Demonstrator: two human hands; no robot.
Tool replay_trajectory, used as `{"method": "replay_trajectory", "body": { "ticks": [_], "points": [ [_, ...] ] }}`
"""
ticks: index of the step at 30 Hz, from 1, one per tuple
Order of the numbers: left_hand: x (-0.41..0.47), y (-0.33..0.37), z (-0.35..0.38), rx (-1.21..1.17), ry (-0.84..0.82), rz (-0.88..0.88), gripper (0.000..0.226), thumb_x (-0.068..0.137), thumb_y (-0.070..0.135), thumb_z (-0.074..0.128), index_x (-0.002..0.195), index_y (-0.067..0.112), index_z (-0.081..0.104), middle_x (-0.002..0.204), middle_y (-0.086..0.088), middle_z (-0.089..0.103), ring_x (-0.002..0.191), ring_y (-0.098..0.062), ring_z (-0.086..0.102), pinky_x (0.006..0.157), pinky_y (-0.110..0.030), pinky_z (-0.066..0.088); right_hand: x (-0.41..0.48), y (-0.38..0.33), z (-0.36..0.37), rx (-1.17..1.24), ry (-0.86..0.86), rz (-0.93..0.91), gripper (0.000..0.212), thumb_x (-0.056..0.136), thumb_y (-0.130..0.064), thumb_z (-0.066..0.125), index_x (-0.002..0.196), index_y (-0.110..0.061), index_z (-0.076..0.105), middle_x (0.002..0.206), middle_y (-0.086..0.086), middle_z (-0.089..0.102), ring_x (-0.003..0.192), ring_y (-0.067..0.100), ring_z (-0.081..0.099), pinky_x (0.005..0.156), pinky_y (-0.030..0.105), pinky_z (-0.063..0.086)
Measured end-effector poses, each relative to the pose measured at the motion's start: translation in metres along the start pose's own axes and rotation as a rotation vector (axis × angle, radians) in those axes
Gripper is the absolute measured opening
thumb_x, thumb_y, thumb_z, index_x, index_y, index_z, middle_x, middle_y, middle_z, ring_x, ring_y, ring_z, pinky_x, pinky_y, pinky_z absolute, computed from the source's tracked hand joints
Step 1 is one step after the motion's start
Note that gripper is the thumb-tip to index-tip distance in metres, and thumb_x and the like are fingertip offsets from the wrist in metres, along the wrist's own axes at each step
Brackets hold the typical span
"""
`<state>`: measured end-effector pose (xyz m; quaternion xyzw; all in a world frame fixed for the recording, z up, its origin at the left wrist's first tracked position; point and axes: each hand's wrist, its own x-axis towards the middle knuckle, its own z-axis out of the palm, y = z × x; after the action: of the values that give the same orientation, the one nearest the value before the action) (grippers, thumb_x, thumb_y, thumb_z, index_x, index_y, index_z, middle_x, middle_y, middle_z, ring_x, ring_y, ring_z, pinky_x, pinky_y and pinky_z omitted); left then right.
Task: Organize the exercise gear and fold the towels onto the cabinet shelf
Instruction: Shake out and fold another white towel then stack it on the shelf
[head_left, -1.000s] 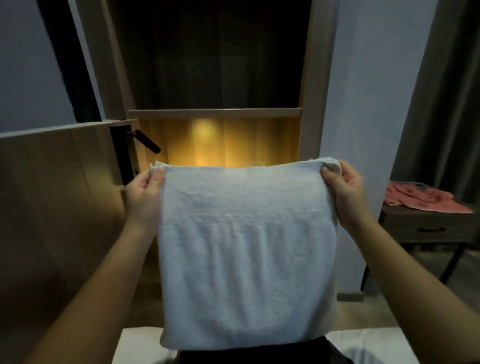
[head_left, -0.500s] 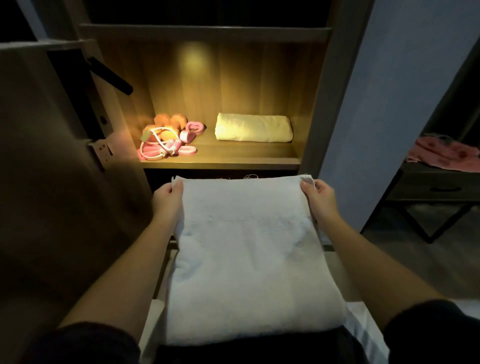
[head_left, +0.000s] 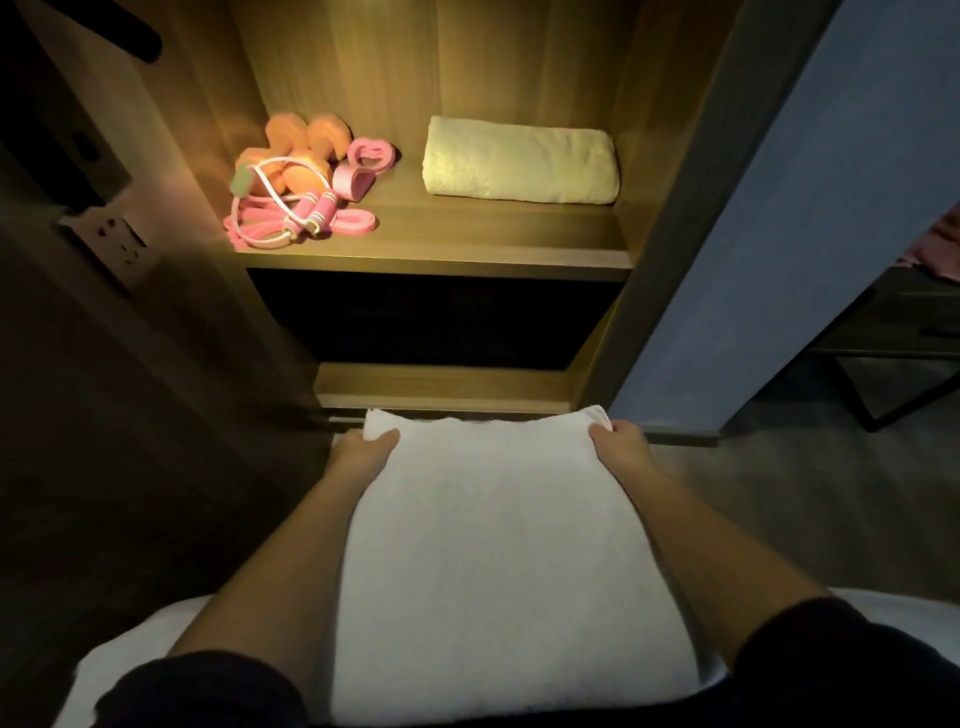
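A white towel (head_left: 498, 545) lies spread flat in front of me, low down. My left hand (head_left: 363, 451) pinches its far left corner and my right hand (head_left: 621, 447) pinches its far right corner. Above them is the lit cabinet shelf (head_left: 467, 244). A folded pale yellow towel (head_left: 519, 160) lies on the shelf's right side. On its left side sit orange dumbbells (head_left: 304, 143), a pink skipping rope (head_left: 291, 213) and a pink grip trainer (head_left: 366, 158).
The open cabinet door (head_left: 78, 364) stands at the left with a wall socket (head_left: 117, 241) on it. A blue wall (head_left: 769, 234) rises right of the cabinet. A dark side table (head_left: 904, 332) with a pink cloth is at the far right.
Both hands have lowered the towel from held up in front of the cabinet to lying flat below it. The view has tilted downward, so the shelf and its contents now show.
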<state>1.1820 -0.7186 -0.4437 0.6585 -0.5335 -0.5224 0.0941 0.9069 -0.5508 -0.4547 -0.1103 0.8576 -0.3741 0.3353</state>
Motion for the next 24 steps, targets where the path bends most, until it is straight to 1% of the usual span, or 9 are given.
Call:
{"method": "replay_trajectory", "body": {
  "ticks": [2,4,6,10,13,15,18,21,24],
  "points": [
    [0.005,-0.005,0.002,0.017,-0.002,-0.050,0.049,0.093,0.039,0.060,0.132,0.009,0.053,0.115,-0.010,0.061,0.102,-0.030,0.060,0.092,-0.043,0.050,0.002,0.007,0.006,-0.020,-0.022,0.069,0.041,0.100,-0.037,0.046,0.131,-0.011,0.054,0.122,0.012,0.061,0.102,0.031,0.058,0.086,0.039,0.045],
    [0.007,-0.005,0.004,0.011,0.003,-0.078,0.047,0.094,0.040,0.059,0.131,0.012,0.054,0.099,-0.004,0.059,0.090,-0.025,0.059,0.086,-0.040,0.049,0.004,0.009,0.009,-0.026,-0.032,0.112,0.043,0.100,-0.038,0.046,0.135,-0.014,0.051,0.128,0.011,0.059,0.108,0.032,0.059,0.092,0.044,0.047],
    [0.008,-0.003,0.004,0.009,0.009,-0.112,0.047,0.094,0.042,0.059,0.129,0.012,0.054,0.087,0.000,0.054,0.080,-0.021,0.056,0.080,-0.038,0.046,0.004,0.007,0.009,-0.036,-0.041,0.131,0.044,0.099,-0.038,0.046,0.137,-0.015,0.049,0.129,0.011,0.059,0.104,0.030,0.058,0.088,0.042,0.047],
    [0.001,-0.002,-0.002,0.016,-0.025,-0.212,0.046,0.090,0.049,0.061,0.120,0.014,0.056,0.094,-0.005,0.058,0.083,-0.024,0.057,0.074,-0.037,0.046,-0.003,0.005,0.003,-0.033,-0.079,0.166,0.045,0.100,-0.044,0.045,0.134,-0.015,0.051,0.122,0.010,0.060,0.092,0.025,0.057,0.080,0.038,0.044],
    [-0.011,-0.012,-0.010,-0.014,-0.118,-0.250,0.039,0.087,0.057,0.062,0.097,0.019,0.059,0.095,-0.004,0.062,0.084,-0.023,0.060,0.064,-0.034,0.044,-0.018,0.006,-0.007,-0.039,-0.146,0.202,0.044,0.099,-0.051,0.044,0.124,-0.017,0.058,0.107,0.006,0.065,0.088,0.026,0.063,0.085,0.040,0.050],
    [-0.027,-0.019,-0.018,-0.056,-0.177,-0.256,0.035,0.085,0.059,0.062,0.086,0.025,0.057,0.093,-0.003,0.064,0.084,-0.024,0.060,0.060,-0.033,0.042,-0.033,0.011,-0.018,0.038,-0.228,0.252,0.043,0.096,-0.054,0.049,0.115,-0.018,0.062,0.102,0.007,0.070,0.090,0.029,0.068,0.088,0.044,0.054],
    [-0.053,-0.029,-0.030,-0.114,-0.251,-0.247,0.031,0.084,0.056,0.066,0.091,0.027,0.058,0.098,-0.006,0.066,0.088,-0.027,0.063,0.060,-0.035,0.044,-0.058,0.021,-0.038,0.206,-0.371,0.323,0.040,0.092,-0.054,0.057,0.108,-0.019,0.067,0.092,0.007,0.076,0.082,0.028,0.074,0.068,0.038,0.057],
    [-0.080,-0.043,-0.043,-0.190,-0.332,-0.239,0.036,0.084,0.050,0.067,0.107,0.023,0.063,0.107,-0.010,0.071,0.099,-0.031,0.065,0.073,-0.041,0.051,-0.077,0.034,-0.057,0.256,-0.454,0.352,0.040,0.090,-0.052,0.059,0.113,-0.019,0.066,0.096,0.009,0.076,0.088,0.030,0.073,0.067,0.040,0.056],
    [-0.109,-0.057,-0.054,-0.228,-0.396,-0.246,0.045,0.074,0.047,0.070,0.109,0.020,0.066,0.098,-0.009,0.076,0.097,-0.030,0.068,0.073,-0.040,0.050,-0.095,0.048,-0.076,0.294,-0.571,0.375,0.050,0.078,-0.047,0.069,0.118,-0.018,0.062,0.100,0.013,0.075,0.090,0.032,0.072,0.067,0.041,0.056]
  ]
}}
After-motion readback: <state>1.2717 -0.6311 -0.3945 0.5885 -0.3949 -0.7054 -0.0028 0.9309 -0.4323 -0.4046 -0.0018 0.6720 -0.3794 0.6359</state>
